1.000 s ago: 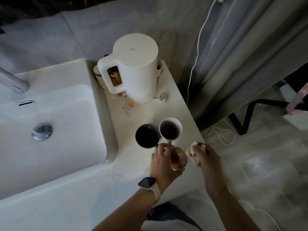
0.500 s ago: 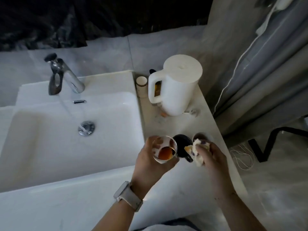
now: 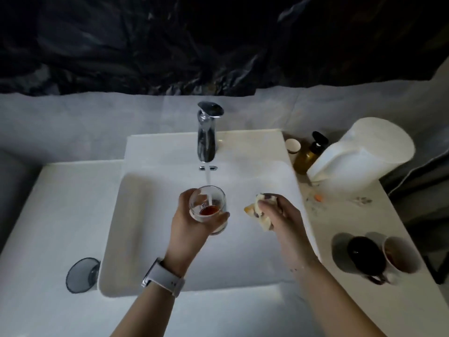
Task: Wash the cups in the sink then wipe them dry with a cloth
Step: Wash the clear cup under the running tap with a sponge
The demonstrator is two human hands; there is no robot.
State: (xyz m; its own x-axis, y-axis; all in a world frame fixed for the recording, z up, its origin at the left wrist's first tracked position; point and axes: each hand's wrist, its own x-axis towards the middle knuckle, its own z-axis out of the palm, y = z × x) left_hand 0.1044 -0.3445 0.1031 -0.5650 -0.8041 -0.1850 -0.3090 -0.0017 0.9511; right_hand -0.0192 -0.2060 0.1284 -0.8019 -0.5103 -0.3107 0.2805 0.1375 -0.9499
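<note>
A glass cup [image 3: 207, 207] with brown liquid at its bottom is gripped by the left hand [image 3: 192, 221] over the sink [image 3: 170, 239], under the faucet [image 3: 206, 132] stream. A crumpled cloth [image 3: 260, 211], possibly a sponge, is clutched in the right hand's [image 3: 283, 220] curled fingers [image 3: 267, 206]. Two mugs [image 3: 381, 257] stand on the surface [image 3: 352, 215] at right.

A pale bench [image 3: 60, 215] carries a white sink [image 3: 145, 239] sunk in its middle, with a chrome tap [image 3: 206, 137] at the sink's 12 o'clock. At the sink's 8 o'clock a grey glass [image 3: 81, 274] lies on its side on the bench. At 2 o'clock stand a small paper cup [image 3: 292, 145], an amber pump bottle [image 3: 308, 154] and a white kettle [image 3: 364, 156], close together. At 4 o'clock a black mug [image 3: 364, 256] and a white mug [image 3: 401, 255] touch side by side. Small crumbs [image 3: 318, 198] lie between kettle and mugs
</note>
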